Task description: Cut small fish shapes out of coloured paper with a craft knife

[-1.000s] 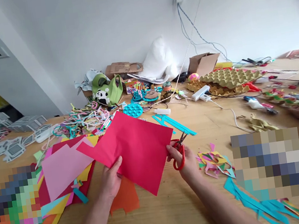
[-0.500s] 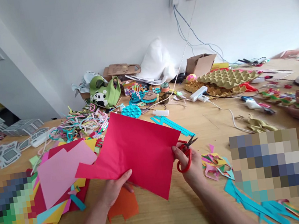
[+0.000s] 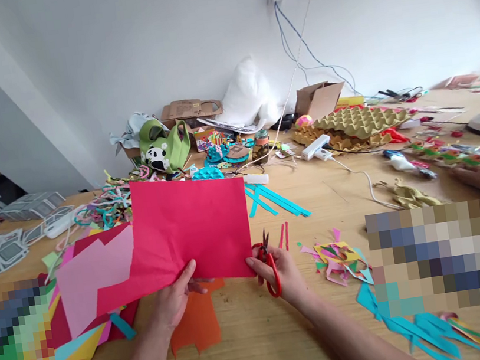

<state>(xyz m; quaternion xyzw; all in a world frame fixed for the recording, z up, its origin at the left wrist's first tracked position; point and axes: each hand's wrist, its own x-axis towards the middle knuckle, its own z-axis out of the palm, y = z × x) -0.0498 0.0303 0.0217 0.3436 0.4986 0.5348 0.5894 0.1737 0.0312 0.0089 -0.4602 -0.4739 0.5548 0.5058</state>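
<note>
A large sheet of red paper (image 3: 197, 227) is held up above the table, with a strip-like part jutting out at its lower left. My left hand (image 3: 178, 293) pinches its lower edge, thumb in front and fingers behind. At the lower right corner, my right hand (image 3: 280, 272) grips the paper between thumb and fingers. Red-handled scissors (image 3: 271, 268) hang on that same hand, their dark blades pointing up and away from the sheet. An orange paper piece (image 3: 197, 323) lies on the table beneath my left hand.
Coloured paper sheets (image 3: 87, 273) are piled at left. Blue strips (image 3: 279, 201) lie behind the red sheet, paper scraps (image 3: 340, 258) to the right. Egg trays (image 3: 357, 125) and a green panda bag (image 3: 166, 145) stand at the back. Another person's hand (image 3: 474, 177) is at far right.
The red sheet has turned more level and shifted left, its right side moving with my right hand and the scissors. Two thin red strips now show on the table behind my right hand.
</note>
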